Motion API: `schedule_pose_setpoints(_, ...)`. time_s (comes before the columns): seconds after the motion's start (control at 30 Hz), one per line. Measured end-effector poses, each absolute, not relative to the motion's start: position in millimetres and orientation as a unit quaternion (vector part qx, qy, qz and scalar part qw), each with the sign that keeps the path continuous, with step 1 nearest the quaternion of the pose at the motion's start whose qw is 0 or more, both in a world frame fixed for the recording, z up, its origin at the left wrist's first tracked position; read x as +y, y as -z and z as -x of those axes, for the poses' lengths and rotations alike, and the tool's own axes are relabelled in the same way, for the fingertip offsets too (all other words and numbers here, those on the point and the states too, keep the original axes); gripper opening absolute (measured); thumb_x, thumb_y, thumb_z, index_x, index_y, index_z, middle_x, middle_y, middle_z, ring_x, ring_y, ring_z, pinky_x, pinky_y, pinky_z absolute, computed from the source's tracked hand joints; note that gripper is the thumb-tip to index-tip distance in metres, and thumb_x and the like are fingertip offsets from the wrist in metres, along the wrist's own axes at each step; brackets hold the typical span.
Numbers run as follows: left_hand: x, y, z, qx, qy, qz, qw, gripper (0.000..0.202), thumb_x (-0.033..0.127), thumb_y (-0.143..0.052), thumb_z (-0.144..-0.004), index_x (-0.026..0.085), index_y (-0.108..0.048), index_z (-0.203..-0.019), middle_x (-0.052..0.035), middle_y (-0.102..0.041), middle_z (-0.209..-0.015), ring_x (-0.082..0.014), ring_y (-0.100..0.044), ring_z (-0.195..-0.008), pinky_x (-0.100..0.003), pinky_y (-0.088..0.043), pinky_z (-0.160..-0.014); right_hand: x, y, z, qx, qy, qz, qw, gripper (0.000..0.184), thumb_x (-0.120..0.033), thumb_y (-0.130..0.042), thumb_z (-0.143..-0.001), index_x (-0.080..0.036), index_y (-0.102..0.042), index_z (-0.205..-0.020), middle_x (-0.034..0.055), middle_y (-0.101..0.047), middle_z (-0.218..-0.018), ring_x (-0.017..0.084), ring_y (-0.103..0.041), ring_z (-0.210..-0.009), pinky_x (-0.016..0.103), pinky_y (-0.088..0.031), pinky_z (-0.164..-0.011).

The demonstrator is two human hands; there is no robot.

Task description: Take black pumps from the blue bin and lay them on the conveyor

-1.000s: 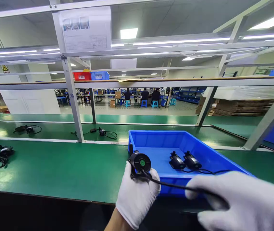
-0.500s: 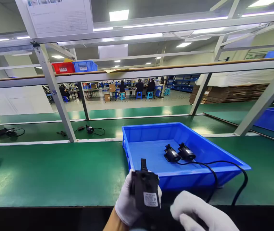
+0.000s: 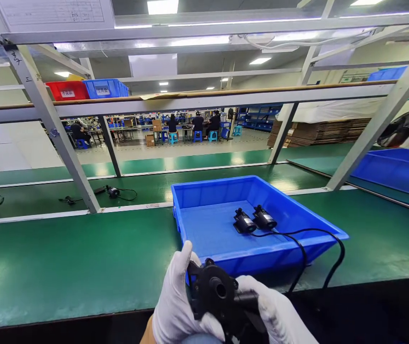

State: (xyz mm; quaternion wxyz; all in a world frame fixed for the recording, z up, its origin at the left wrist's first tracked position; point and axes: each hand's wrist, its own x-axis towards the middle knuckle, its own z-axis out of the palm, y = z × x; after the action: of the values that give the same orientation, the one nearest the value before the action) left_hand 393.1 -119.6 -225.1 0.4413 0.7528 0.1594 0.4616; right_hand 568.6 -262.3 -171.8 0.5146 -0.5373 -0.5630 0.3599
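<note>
Both my hands wear white gloves and grip one small black pump (image 3: 218, 294) at the near edge of the green bench. My left hand (image 3: 175, 306) wraps its left side, thumb raised. My right hand (image 3: 276, 317) closes on its right side. The pump's round port faces me. Just beyond stands a blue tray (image 3: 204, 193) holding two more black pumps (image 3: 254, 220). Black cables (image 3: 308, 253) loop out of the tray over its front rim and hang down past the bench edge.
A green conveyor bench (image 3: 64, 263) runs left to right under a grey metal frame (image 3: 49, 124). Another pump with cable (image 3: 113, 192) lies on the far belt. A second blue tray (image 3: 398, 169) sits at right. Red and blue bins (image 3: 85, 89) stand on the upper shelf. Seated people work far behind.
The pump has been turned in my hands, from its labelled side to its round port facing me. My right hand has closed on it. The view has shifted down and right.
</note>
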Motion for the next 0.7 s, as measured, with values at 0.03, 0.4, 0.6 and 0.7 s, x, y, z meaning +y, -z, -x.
schedule_pose_setpoints(0.03, -121, 222, -393, 0.168, -0.454, -0.759, 0.436, 0.16, 0.089, -0.083, -0.037, 0.028, -0.016, -0.169, -0.0078, -0.059, -0.109, -0.0267, -0.061, -0.09, -0.049, -0.05, -0.094, -261, 173, -570, -0.562, -0.354, 0.538, 0.518, 0.072, -0.083, -0.03, -0.098, -0.026, -0.074, -0.102, 0.006, -0.075, -0.089, 0.022, -0.072, -0.082, 0.027, -0.06, -0.081)
schedule_pose_setpoints(0.4, -139, 185, -389, 0.157, -0.425, -0.733, 0.508, 0.126, 0.099, -0.053, -0.064, 0.035, -0.02, -0.167, -0.0096, -0.055, -0.134, -0.0314, -0.059, -0.117, -0.05, -0.042, -0.111, -248, 173, -589, -0.512, -0.313, 0.573, 0.558, 0.059, -0.076, -0.049, -0.097, -0.023, -0.07, -0.082, 0.0029, -0.065, -0.076, 0.018, -0.062, -0.07, 0.026, -0.058, -0.066)
schedule_pose_setpoints(0.6, -129, 191, -374, 0.154, -0.526, -0.693, 0.468, 0.079, 0.084, -0.034, -0.093, 0.041, -0.037, -0.16, -0.0056, -0.053, -0.147, -0.0281, -0.051, -0.134, -0.043, -0.036, -0.119, -258, 172, -607, -0.678, -0.228, 0.478, 0.51, 0.055, -0.075, -0.049, -0.098, -0.029, -0.08, -0.093, 0.0039, -0.074, -0.082, 0.018, -0.065, -0.075, 0.029, -0.055, -0.079)
schedule_pose_setpoints(0.7, -132, 196, -374, 0.195, -0.505, -0.681, 0.494, 0.067, 0.074, -0.038, -0.1, 0.036, -0.046, -0.154, -0.0065, -0.06, -0.138, -0.0241, -0.059, -0.119, -0.04, -0.043, -0.111, -257, 173, -606, -0.551, -0.303, 0.544, 0.556, 0.067, -0.086, -0.051, -0.09, -0.024, -0.071, -0.075, 0.0049, -0.064, -0.071, 0.019, -0.06, -0.066, 0.029, -0.054, -0.065)
